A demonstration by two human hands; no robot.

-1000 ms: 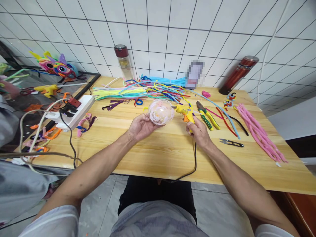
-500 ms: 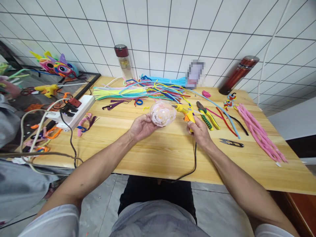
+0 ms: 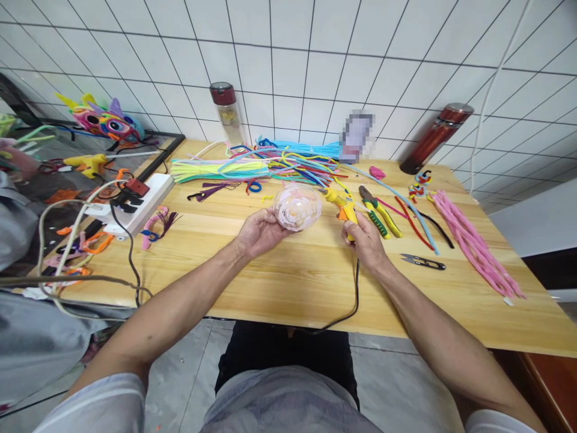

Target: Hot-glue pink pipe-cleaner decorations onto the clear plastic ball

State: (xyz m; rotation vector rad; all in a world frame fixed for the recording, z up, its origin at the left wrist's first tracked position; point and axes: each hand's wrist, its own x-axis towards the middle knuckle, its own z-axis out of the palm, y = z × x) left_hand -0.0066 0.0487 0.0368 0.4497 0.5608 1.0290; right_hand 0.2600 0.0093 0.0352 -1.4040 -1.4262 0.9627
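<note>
My left hand is closed on a round, clear plastic-looking ball with pale pink and white layers showing in it. Fingers and thumb grip its lower left side. In my right hand is a yellow hot glue gun, its orange trigger at my index finger. The gun's nozzle points left at the ball's upper right edge, with a small gap between them. A black cord runs down from the gun's handle over the table's front edge.
Behind my hands lie bundles of coloured pipe cleaners. To the right are pliers, thread snips and pink pipe cleaners. A white power strip, a glass bottle and a red thermos stand around the wooden table.
The glue gun in my right hand has shifted slightly to the right, widening the gap between nozzle and ball. My left hand and the ball have hardly moved.
</note>
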